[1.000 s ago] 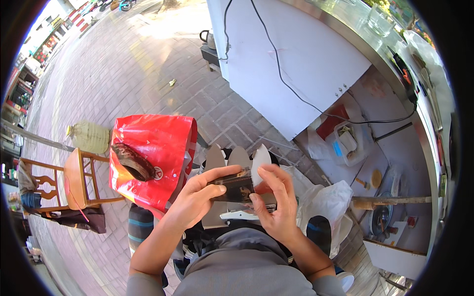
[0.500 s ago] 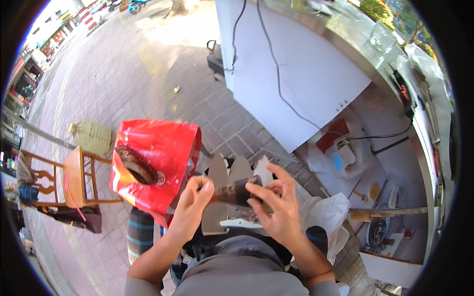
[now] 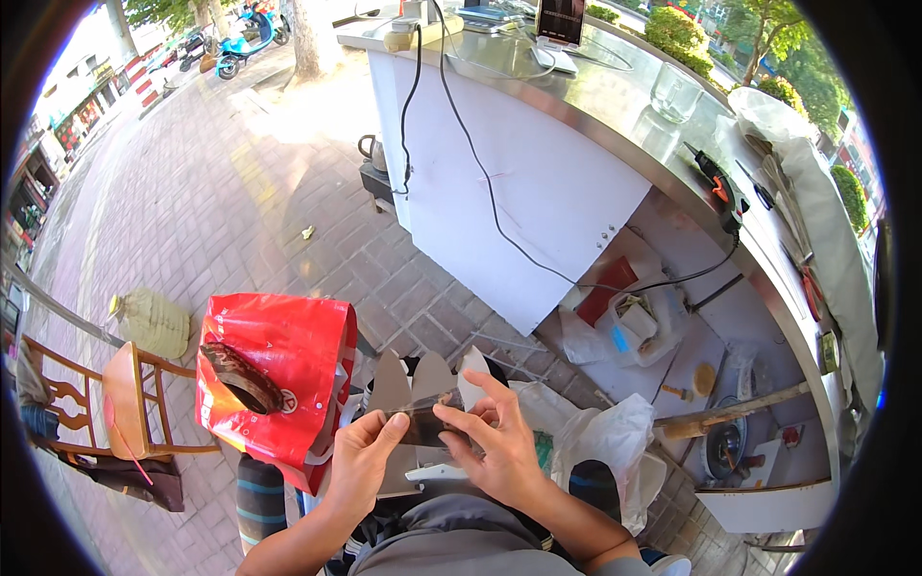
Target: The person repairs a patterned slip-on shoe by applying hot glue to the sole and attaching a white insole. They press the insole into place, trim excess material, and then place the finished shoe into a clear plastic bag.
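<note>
The metal-topped counter [image 3: 499, 182] stands far right; the red bag [image 3: 288, 326] sits left. Near, above the grey card [image 3: 391, 384], the left hand [image 3: 365, 453] pinches the dark piece [image 3: 423, 427] at its left end. The right hand [image 3: 497, 446] curls its fingers at the right end; whether they grip or merely touch, I cannot tell. A light, steady left pinch should keep the piece from bending or slipping while the right fingertips work its edge.

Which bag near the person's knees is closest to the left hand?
The red bag beside the left hand, with a dark brown curved piece on it; the white plastic bag lies beyond the right hand.
</note>
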The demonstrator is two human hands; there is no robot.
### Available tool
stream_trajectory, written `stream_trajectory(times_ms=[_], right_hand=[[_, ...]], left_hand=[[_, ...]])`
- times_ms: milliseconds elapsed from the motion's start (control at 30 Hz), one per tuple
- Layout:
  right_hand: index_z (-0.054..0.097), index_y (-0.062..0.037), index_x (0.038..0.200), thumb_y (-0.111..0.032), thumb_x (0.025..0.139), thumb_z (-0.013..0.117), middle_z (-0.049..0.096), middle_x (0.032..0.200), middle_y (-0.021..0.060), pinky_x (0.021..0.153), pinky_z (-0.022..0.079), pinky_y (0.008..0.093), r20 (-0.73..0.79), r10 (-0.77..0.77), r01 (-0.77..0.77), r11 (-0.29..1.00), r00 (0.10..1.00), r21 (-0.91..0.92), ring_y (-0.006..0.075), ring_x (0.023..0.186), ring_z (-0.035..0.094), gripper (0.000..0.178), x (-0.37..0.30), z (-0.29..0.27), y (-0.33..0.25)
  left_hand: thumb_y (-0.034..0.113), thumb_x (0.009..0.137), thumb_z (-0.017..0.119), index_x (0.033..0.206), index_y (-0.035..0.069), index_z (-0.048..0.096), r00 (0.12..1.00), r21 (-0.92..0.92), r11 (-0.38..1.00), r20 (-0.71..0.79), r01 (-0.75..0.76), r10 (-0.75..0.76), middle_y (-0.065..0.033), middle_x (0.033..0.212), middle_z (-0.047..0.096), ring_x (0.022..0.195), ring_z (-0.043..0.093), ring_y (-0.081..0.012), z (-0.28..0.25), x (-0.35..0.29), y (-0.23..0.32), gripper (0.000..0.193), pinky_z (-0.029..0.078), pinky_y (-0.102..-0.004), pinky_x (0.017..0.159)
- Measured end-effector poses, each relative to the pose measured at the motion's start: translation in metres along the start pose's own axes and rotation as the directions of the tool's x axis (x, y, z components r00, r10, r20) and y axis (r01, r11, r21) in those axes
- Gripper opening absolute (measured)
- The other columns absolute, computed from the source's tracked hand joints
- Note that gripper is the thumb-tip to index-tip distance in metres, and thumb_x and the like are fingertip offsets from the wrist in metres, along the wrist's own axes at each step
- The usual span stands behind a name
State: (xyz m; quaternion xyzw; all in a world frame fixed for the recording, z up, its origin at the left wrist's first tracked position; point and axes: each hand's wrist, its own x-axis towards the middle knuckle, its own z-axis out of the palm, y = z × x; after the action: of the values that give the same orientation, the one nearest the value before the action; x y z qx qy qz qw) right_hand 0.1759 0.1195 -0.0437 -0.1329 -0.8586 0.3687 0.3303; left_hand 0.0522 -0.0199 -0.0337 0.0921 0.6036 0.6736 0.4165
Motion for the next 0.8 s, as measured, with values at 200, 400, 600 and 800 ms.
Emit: stream_trajectory(times_ms=[200, 400, 600, 800], right_hand=[[0.067, -0.0159, 0.119, -0.001, 0.076, 0.078, 0.047, 0.138, 0.0144, 0.063, 0.054, 0.029, 0.003, -0.005, 0.005, 1.0, 1.0, 0.005, 0.0171, 0.078, 0.058, 0.047, 0.0, 0.0, -0.002], [0.066, -0.0161, 0.123, 0.0, 0.077, 0.077, 0.046, 0.139, 0.0144, 0.064, 0.054, 0.0287, 0.039, -0.029, 0.027, 0.999, 0.999, 0.047, 0.0173, 0.082, 0.058, 0.05, -0.003, 0.001, -0.002], [0.053, -0.0049, 0.135, -0.005, 0.08, 0.078, 0.041, 0.144, 0.019, 0.082, 0.054, 0.0341, 0.011, 0.105, -0.105, 0.975, 0.994, 0.197, 0.0264, 0.098, 0.061, 0.06, -0.007, 0.004, -0.009], [0.041, 0.0037, 0.145, -0.005, 0.089, 0.067, 0.041, 0.149, 0.0222, 0.11, 0.037, 0.0413, 0.06, 0.056, -0.066, 0.983, 0.997, 0.169, 0.0382, 0.134, 0.044, 0.062, 0.0, -0.003, -0.017]], left_hand=[[0.026, 0.102, 0.058, 0.094, 0.002, 0.068, 0.999, -0.112, 0.994, -0.032, 0.019, -0.022, 0.0052, 0.086, 0.062, 0.075, 0.049, -0.0003, 0.002, -0.006, -0.002, 0.026, 0.039, -0.0178, 0.065], [0.022, 0.101, 0.061, 0.107, 0.0, 0.071, 0.988, -0.155, 0.977, 0.083, 0.145, -0.133, -0.0007, 0.1, 0.069, 0.087, 0.058, -0.0032, 0.0, -0.007, 0.002, 0.024, 0.045, -0.0201, 0.076], [0.017, 0.096, 0.067, 0.115, -0.001, 0.069, 0.994, -0.169, 0.98, 0.05, 0.103, -0.096, -0.0059, 0.109, 0.071, 0.101, 0.06, -0.0074, 0.005, -0.012, 0.008, 0.026, 0.046, -0.0253, 0.091], [0.018, 0.098, 0.062, 0.118, -0.001, 0.066, 0.988, -0.316, 0.94, 0.04, -0.126, 0.146, -0.0105, 0.115, 0.069, 0.106, 0.065, -0.0192, 0.007, -0.007, 0.005, 0.027, 0.049, -0.0349, 0.095]])
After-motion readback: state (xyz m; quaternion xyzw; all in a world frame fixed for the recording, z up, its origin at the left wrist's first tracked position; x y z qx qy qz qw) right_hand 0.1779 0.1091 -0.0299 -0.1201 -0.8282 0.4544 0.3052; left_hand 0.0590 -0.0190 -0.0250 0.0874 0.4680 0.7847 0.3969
